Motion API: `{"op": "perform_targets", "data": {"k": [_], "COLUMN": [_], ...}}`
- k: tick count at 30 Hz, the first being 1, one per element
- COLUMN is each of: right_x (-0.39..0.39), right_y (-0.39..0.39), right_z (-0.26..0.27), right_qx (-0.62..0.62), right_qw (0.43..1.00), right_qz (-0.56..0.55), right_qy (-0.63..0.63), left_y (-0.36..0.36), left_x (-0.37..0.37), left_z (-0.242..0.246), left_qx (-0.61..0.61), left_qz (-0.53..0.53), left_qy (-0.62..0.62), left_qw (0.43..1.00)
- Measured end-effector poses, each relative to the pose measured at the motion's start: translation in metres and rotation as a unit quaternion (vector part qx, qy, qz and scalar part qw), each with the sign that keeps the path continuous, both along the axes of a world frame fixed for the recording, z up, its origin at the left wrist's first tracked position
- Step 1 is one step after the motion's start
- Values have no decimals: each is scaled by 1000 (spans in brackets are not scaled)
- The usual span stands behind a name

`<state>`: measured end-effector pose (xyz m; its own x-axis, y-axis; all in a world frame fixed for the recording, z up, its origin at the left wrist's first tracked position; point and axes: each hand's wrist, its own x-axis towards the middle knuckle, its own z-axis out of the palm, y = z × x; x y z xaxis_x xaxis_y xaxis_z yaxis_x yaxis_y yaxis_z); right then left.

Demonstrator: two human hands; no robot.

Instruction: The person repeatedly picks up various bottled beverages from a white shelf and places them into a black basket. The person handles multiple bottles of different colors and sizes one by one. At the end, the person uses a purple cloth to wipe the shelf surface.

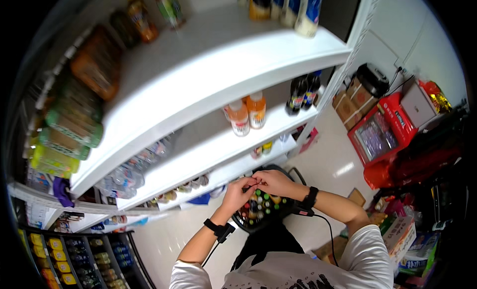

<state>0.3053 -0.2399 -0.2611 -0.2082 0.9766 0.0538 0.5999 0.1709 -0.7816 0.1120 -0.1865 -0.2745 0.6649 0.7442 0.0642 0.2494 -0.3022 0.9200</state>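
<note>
My left hand (237, 194) and my right hand (277, 184) meet at the fingertips, with thumbs and forefingers pinched together. Whether something small sits between them is too blurred to tell. Both are above a dark basket (244, 227) on the floor, close to the lower shelves. Inside it stand several bottles (259, 207) with green, red and pale caps. My forearms and hands cover part of its far side. Each wrist wears a black strap, the left strap (220, 230) and the right strap (310, 199), with a cable hanging from it.
A white shelf unit (231, 65) rises in front. Its middle shelf holds orange drink bottles (238, 117) and dark soda bottles (297, 95). Water bottles (121, 181) are further left. A black rack (80, 261) fills the lower left. Red packaging (387, 130) and cartons (400, 235) crowd the right.
</note>
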Motion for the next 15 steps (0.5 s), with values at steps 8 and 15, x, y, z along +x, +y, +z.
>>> {"op": "perform_targets", "data": {"k": [8, 15], "right_x": [42, 113], "right_y": [29, 113], "right_z": [238, 353], "right_qx": [207, 372], "right_qw": [978, 906], "right_qz": [6, -128], "right_qy": [-17, -153], "left_y": [46, 123], "left_x": [42, 119], "left_z": [247, 355], "left_qx": [309, 351], "left_qz": [33, 97], "left_qy": [-133, -150], "left_qw": [941, 919]}}
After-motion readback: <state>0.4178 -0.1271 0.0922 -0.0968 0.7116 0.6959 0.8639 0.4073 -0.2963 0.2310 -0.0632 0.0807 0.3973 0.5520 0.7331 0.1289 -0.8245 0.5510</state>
